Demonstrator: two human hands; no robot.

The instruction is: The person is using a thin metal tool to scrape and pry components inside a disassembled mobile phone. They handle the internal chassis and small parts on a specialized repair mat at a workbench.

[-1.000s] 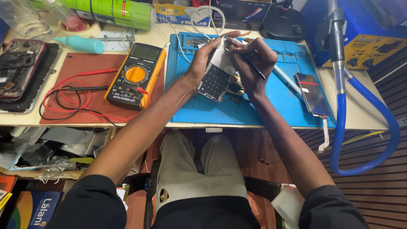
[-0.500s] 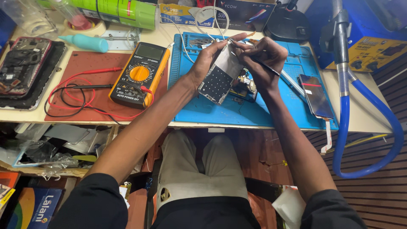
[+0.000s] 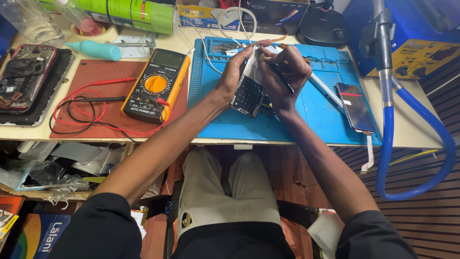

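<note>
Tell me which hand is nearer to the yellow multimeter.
Left. The left hand holds the small phone over the blue mat, just right of the yellow multimeter. The right hand sits farther right, beyond the phone.

A yellow multimeter (image 3: 155, 86) with red and black leads (image 3: 91, 112) rests on the brown mat (image 3: 103, 72); a blue hose (image 3: 412, 144) curves at the bench's right.

The left hand (image 3: 235, 76) is gripping a small keypad phone (image 3: 248, 93) tilted above the blue work mat (image 3: 316, 120), while the right hand (image 3: 287, 72) is pinching a thin tool (image 3: 281, 80) against the phone's upper end. A yellow multimeter (image 3: 154, 86) with red and black leads is lying on the brown mat (image 3: 96, 72) to the left. A dark phone screen (image 3: 355, 106) is resting at the blue mat's right edge, near a blue hose (image 3: 388, 129) on the surface (image 3: 412, 129).
</note>
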